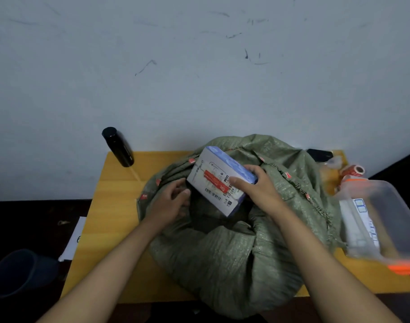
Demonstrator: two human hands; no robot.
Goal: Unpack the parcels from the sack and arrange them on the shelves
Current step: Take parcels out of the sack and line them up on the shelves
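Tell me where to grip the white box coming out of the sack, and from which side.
Grip the white box across its short width at the right end, coming from above right, as the right hand does now. It stands tilted over the sack mouth, label up, so both long sides look free there. The left hand holds the sack's rim.

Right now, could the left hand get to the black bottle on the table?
Probably yes. The left hand holds the sack rim, and the bare table between it and the black bottle looks unobstructed, though it must let go first.
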